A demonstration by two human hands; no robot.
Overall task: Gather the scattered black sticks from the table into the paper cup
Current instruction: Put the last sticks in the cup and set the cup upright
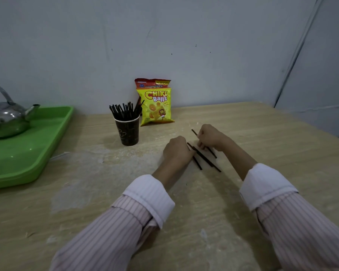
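A dark paper cup (128,132) stands upright on the wooden table (86,192), holding several black sticks that poke out of its top. To its right, a few loose black sticks (205,159) lie side by side on the table between my hands. My left hand (176,148) rests on the left ends of these sticks, fingers curled down over them. My right hand (209,136) pinches one stick, whose tip juts out to the upper left of the fingers. Parts of the sticks are hidden under both hands.
A yellow Chiki Balls snack bag (157,106) stands against the wall just right of the cup, with a red bag behind it. A green tray (37,145) at the left holds a metal kettle (6,118). The table's right edge runs diagonally at the far right.
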